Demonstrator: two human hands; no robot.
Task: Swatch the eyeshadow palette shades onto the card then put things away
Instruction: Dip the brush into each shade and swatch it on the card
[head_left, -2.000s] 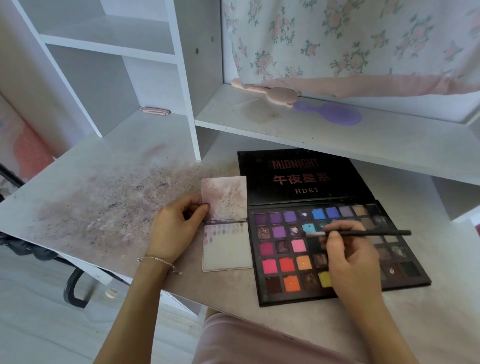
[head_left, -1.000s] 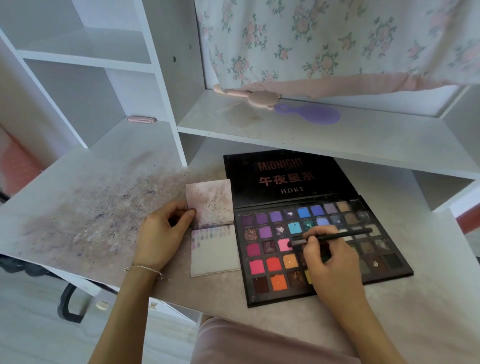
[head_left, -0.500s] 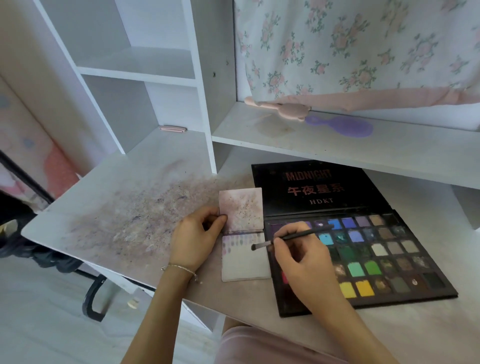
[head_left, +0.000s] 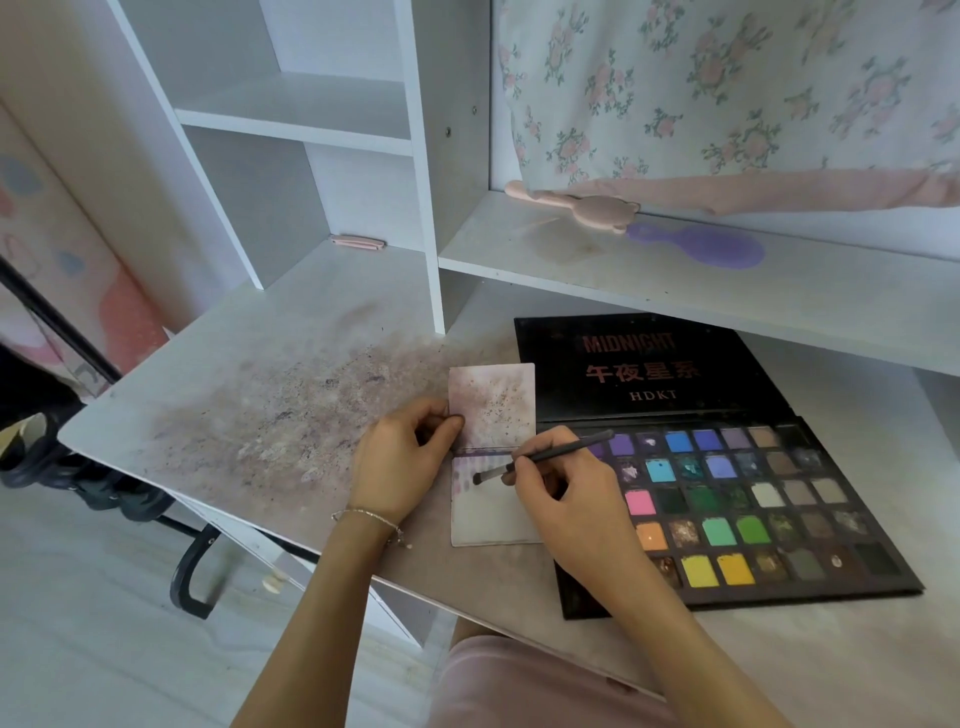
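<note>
Stained desk (head_left: 249, 395): left hand (head_left: 400, 467) pinches card (head_left: 493, 512) edge, right hand (head_left: 561, 499) grips brush (head_left: 540, 457), tip on card beside open palette (head_left: 753, 499).

Pink bear-shaped brush (head_left: 582, 207) and purple hairbrush (head_left: 711, 247) touch on the shelf (head_left: 779, 291). Pink clip (head_left: 357, 242) at surface (head_left: 249, 364) back edge. Floral curtain (head_left: 727, 88) behind.

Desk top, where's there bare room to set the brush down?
Free: the stained desk left of the left hand, and the strip right of the palette. Crowded: around the card, where the right hand works the brush.
</note>
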